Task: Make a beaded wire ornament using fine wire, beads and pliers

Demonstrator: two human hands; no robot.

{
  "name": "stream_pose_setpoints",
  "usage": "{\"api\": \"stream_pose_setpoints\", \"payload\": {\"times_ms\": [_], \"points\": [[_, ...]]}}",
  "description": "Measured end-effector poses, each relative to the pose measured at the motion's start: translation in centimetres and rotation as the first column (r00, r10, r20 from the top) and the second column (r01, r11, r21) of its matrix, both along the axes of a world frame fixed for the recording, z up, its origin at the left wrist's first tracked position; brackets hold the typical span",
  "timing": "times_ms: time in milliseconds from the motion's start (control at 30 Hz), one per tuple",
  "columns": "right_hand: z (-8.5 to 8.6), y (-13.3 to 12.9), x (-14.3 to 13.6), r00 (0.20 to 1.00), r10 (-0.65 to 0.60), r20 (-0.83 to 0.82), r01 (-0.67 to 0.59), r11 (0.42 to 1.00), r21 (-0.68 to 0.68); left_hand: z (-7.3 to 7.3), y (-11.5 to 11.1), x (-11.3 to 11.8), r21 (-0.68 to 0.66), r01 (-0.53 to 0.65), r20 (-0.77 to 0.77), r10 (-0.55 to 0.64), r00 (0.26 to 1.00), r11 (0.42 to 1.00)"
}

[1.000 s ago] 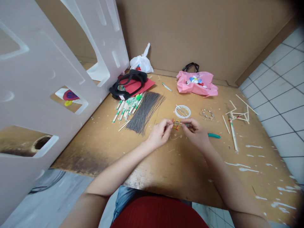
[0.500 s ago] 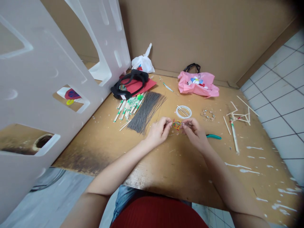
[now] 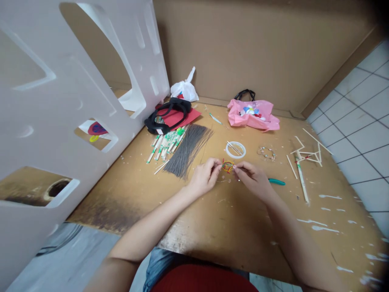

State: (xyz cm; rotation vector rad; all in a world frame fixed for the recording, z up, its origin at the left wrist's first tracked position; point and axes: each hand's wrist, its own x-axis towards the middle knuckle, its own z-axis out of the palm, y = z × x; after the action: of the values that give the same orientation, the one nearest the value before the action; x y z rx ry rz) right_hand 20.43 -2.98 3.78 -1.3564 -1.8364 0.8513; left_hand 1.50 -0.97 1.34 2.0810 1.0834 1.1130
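A small tangle of yellow, red and green wire point(image 3: 227, 166) is stretched between my two hands above the brown table. My left hand point(image 3: 206, 175) pinches its left side between thumb and fingers. On the other side, my right hand point(image 3: 249, 177) pinches the right edge with thumb and forefinger. Just beyond the hands lies a white ring point(image 3: 235, 150) with thin metal sticks across it. A bundle of grey wires point(image 3: 188, 150) rests left of my left hand. Teal-handled pliers point(image 3: 276, 181) lie beside my right hand, partly hidden by it.
Green-wrapped sticks point(image 3: 165, 144), a black headset point(image 3: 168, 115) and red paper point(image 3: 193, 116) lie left. A pink bag point(image 3: 253, 115) and white bag point(image 3: 184, 90) stand behind. Right are a beaded loop point(image 3: 266, 153) and a stick frame point(image 3: 308, 156). A white plastic panel point(image 3: 69, 81) rises left.
The view has shifted, so the things on the table sit lower in it. My right hand's fingers have changed their hold slightly at the wire tangle's right edge.
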Motion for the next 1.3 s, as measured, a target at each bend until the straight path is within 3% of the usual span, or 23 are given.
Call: {"api": "stream_pose_setpoints", "payload": {"times_ms": [200,467,867,1300], "points": [[-0.01,0.17,0.30,0.994,0.012,0.109,-0.022,0.995,0.094,-0.19,-0.19,0.19,-0.009,0.018,0.009,-0.018,1.000,1.000],[0.05,0.18,0.06,0.996,-0.010,0.085,0.003,0.997,0.082,-0.41,-0.09,0.27,-0.092,-0.007,0.082,0.015,0.996,0.996],[0.09,0.40,-0.07,1.000,-0.008,0.001,0.008,0.984,0.178,-0.27,0.07,-0.04,-0.077,-0.040,0.034,0.043,0.998,0.996],[0.07,-0.24,-0.55,0.974,-0.008,0.226,-0.068,0.943,0.327,-0.07,-0.10,0.16,-0.059,-0.059,-0.101,0.053,0.993,0.997]]}}
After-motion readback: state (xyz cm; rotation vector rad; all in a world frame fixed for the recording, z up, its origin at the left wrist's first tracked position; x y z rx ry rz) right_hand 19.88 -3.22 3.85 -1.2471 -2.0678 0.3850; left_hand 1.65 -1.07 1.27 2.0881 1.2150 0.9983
